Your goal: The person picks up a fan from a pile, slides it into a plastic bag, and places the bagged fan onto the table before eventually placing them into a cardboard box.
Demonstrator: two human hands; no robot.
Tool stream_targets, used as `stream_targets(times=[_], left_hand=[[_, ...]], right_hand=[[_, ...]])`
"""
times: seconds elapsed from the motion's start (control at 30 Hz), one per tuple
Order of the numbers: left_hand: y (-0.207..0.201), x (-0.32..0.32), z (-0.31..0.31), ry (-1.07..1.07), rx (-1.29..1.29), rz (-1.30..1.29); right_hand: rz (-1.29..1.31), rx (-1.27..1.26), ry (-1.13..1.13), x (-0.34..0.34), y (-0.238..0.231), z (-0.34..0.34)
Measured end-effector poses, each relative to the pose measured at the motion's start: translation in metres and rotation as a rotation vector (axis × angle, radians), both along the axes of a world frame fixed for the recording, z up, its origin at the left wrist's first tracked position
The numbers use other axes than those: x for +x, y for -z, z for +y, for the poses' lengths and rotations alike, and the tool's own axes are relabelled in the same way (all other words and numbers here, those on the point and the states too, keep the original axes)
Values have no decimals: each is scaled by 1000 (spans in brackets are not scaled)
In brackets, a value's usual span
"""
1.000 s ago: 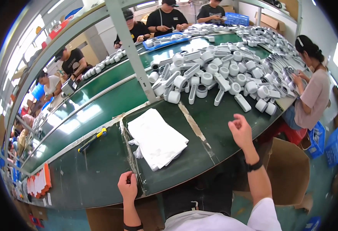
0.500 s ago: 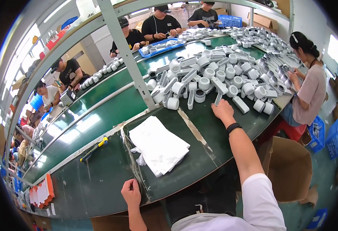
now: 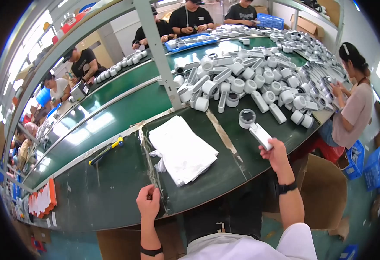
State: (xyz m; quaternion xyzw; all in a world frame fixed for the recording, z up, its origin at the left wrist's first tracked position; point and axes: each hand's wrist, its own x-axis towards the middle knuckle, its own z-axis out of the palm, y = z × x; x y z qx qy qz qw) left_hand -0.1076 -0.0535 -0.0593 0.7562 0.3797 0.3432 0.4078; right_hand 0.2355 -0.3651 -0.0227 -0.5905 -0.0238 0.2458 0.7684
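Note:
My right hand (image 3: 278, 157) is closed round the handle end of a white handheld fan (image 3: 260, 135) with a round, dark-centred head, above the dark green table (image 3: 125, 186). The head points away from me, toward a large pile of similar white fans (image 3: 242, 80). My left hand (image 3: 148, 203) is loosely curled at the table's near edge, with nothing visible in it. Beyond it lies a stack of white plastic bags (image 3: 182, 149), not touched by either hand.
A yellow-and-black screwdriver-like tool (image 3: 107, 151) and orange-and-white cards (image 3: 42, 198) lie to the left. A metal post (image 3: 159, 56) rises beyond the bags. Several people work around the line, one seated at right (image 3: 354, 104). An open carton (image 3: 322, 190) stands by my right arm.
My right hand has drawn back from the pile's edge toward me, bringing a fan out with it. The left hand stays curled, little changed. The whole view has shifted slightly.

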Motion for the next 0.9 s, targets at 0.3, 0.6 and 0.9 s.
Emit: stream_targets(times=[0.3, 0.6, 0.9], left_hand=[[-69, 103, -43, 543, 686, 92], [-54, 124, -36, 524, 689, 253], [-61, 125, -32, 467, 470, 156]], right_hand=[[54, 260, -267, -63, 20, 34], [-35, 204, -244, -71, 30, 40], [-138, 157, -381, -95, 14, 37]])
